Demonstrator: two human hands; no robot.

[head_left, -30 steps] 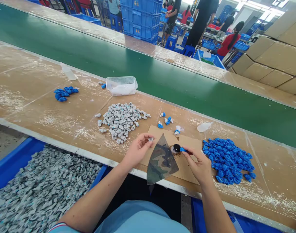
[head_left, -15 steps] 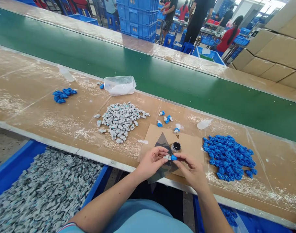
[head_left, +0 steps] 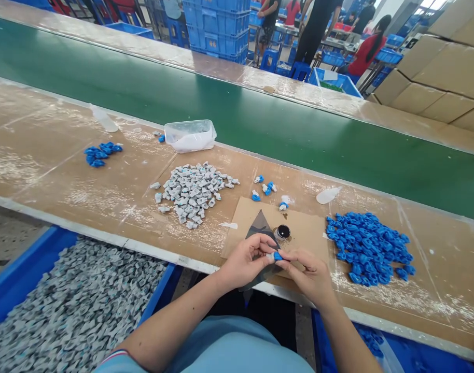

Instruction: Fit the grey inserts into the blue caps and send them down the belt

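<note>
Over the cardboard sheet (head_left: 309, 233), my left hand (head_left: 247, 261) pinches a small grey-white piece (head_left: 271, 256). My right hand (head_left: 309, 272) grips a blue piece (head_left: 278, 256) by its end, and the two pieces touch, partly hidden by fingertips. Just beyond my fingers stands a small round pot of dark liquid (head_left: 282, 232). A dark pointed sheet (head_left: 260, 225) lies beneath my left hand. Grey pieces (head_left: 194, 191) are heaped to the left, blue pieces (head_left: 369, 248) to the right. Several joined blue-and-white pieces (head_left: 267, 188) lie beyond the pot.
A clear plastic tub (head_left: 190, 137) stands near the green belt (head_left: 221, 103). Small blue pieces (head_left: 101, 154) and a white bottle (head_left: 103, 118) are farther left. A blue bin of grey pieces (head_left: 23, 267) sits below the table edge. People stand and sit beyond the belt.
The grey-white and blue pieces have come closer together between my fingertips, and less of the grey-white one shows. The view has shifted slightly.
</note>
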